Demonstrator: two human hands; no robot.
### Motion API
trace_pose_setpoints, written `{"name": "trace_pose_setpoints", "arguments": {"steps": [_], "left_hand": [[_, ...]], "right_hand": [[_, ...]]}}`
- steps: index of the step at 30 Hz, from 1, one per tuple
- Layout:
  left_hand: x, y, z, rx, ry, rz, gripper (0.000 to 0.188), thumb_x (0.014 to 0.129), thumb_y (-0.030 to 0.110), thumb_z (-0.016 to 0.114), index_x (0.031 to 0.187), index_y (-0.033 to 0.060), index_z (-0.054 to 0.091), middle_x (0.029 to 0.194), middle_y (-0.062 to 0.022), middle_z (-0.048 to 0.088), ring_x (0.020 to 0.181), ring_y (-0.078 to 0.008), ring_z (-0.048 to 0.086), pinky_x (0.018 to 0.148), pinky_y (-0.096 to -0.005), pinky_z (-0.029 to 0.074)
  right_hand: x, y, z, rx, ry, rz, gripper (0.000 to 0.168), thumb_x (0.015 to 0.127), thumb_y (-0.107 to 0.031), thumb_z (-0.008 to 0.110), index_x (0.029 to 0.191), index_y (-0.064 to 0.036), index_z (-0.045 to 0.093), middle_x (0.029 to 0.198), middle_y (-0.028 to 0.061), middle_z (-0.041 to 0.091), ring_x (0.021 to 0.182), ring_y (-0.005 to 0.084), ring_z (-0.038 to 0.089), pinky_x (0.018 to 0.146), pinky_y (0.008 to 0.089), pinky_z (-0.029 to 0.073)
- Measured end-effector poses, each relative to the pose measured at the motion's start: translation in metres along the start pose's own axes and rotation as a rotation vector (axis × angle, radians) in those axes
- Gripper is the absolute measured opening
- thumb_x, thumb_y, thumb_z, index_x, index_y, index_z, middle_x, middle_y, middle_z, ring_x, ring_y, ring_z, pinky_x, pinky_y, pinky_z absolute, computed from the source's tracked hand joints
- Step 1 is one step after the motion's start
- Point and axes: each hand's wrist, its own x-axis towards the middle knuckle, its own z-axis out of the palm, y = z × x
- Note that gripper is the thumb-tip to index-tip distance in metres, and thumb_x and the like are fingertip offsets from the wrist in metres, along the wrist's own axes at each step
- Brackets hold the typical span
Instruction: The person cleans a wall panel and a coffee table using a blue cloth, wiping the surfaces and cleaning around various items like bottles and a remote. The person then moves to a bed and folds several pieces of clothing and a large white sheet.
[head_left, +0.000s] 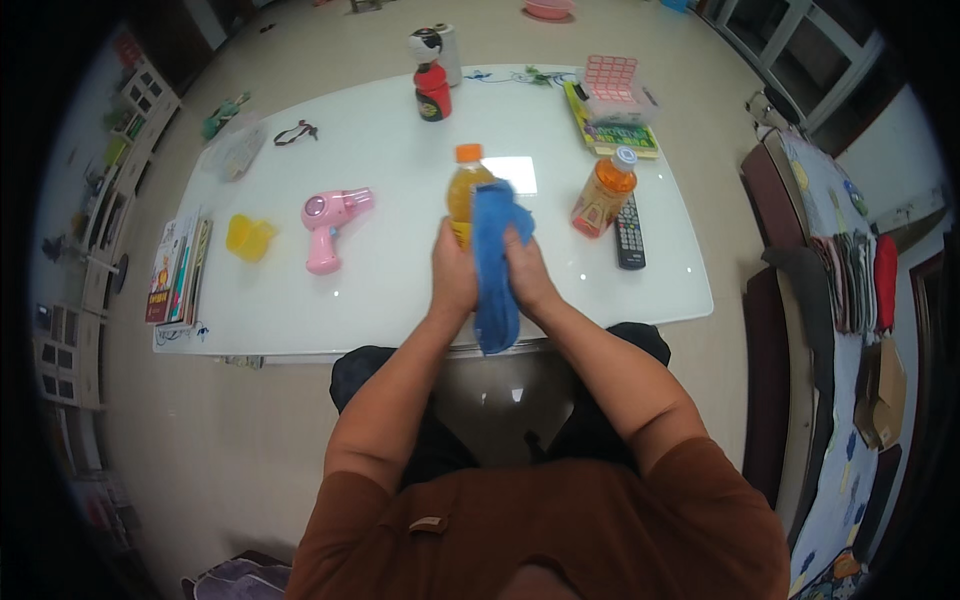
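Note:
My left hand is closed around the lower part of a plastic bottle of yellow drink with an orange cap, which stands upright above the near middle of the white table. A blue cloth is in my right hand, pressed against the bottle's right side and hanging down past the table's near edge. To the right stand a bottle of orange drink with a whitish cap and a black remote control. A pink toy hair dryer lies to the left.
A yellow plastic cup and a stack of books are at the table's left. Towards the far side stand a red bottle and a white roll. A clear plastic box sits on a green book at the far right.

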Motion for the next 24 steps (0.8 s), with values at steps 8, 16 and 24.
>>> {"name": "trace_pose_setpoints", "arguments": {"steps": [8, 16, 24], "left_hand": [[0.015, -0.002, -0.014, -0.046, 0.027, 0.063, 0.041, 0.09, 0.025, 0.074, 0.116, -0.0003, 0.054, 0.104, -0.0113, 0.066, 0.096, -0.0192, 0.064, 0.085, -0.0324, 0.051], [0.028, -0.01, -0.011, -0.097, -0.042, -0.008, 0.056, 0.086, 0.017, 0.077, 0.128, 0.0004, 0.045, 0.107, -0.0102, 0.06, 0.088, -0.0136, 0.063, 0.064, -0.026, 0.053], [0.039, -0.017, 0.006, -0.132, 0.085, -0.012, 0.051, 0.087, 0.01, 0.074, 0.124, 0.0023, 0.039, 0.104, -0.012, 0.056, 0.064, -0.0128, 0.059, 0.048, -0.0251, 0.048]], "right_hand": [[-0.001, 0.012, -0.028, -0.741, -0.206, -0.133, 0.042, 0.098, -0.038, 0.059, 0.101, 0.003, 0.066, 0.089, 0.0213, 0.071, 0.081, 0.0369, 0.069, 0.076, 0.0418, 0.053], [-0.022, -0.02, -0.061, -0.415, -0.238, 0.219, 0.036, 0.095, -0.029, 0.069, 0.113, 0.002, 0.067, 0.097, 0.0108, 0.074, 0.088, 0.0174, 0.07, 0.079, 0.032, 0.056], [-0.025, -0.044, -0.107, -0.088, -0.277, 0.453, 0.041, 0.096, -0.023, 0.068, 0.126, 0.003, 0.06, 0.111, 0.0084, 0.07, 0.098, 0.0156, 0.067, 0.087, 0.031, 0.055]]}}
